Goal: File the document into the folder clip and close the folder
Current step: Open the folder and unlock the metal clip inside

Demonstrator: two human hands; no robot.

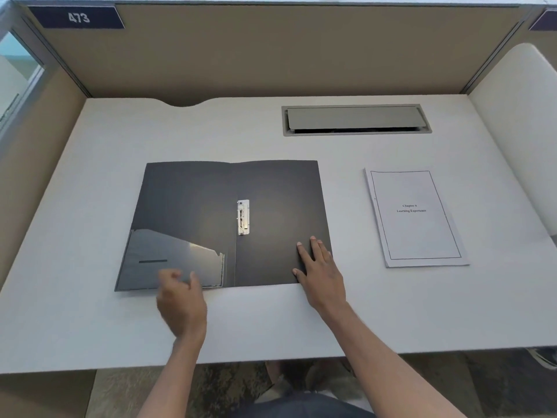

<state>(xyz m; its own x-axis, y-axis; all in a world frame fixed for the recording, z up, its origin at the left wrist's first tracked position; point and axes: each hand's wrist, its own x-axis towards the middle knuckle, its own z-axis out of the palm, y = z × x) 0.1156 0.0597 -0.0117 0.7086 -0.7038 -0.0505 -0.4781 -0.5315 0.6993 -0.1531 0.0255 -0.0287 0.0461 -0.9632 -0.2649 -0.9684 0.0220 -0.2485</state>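
A dark grey folder lies open and flat on the white desk. Its metal clip sits just right of the spine. A glossy pocket covers the lower part of the left flap. The white document lies apart, to the right of the folder. My right hand rests flat on the folder's lower right corner, fingers spread. My left hand hovers blurred over the near edge of the left flap, fingers loosely curled, holding nothing.
The white desk is enclosed by beige partition walls on three sides. A grey cable hatch is set into the desk at the back right. A sign reading 473 hangs at top left.
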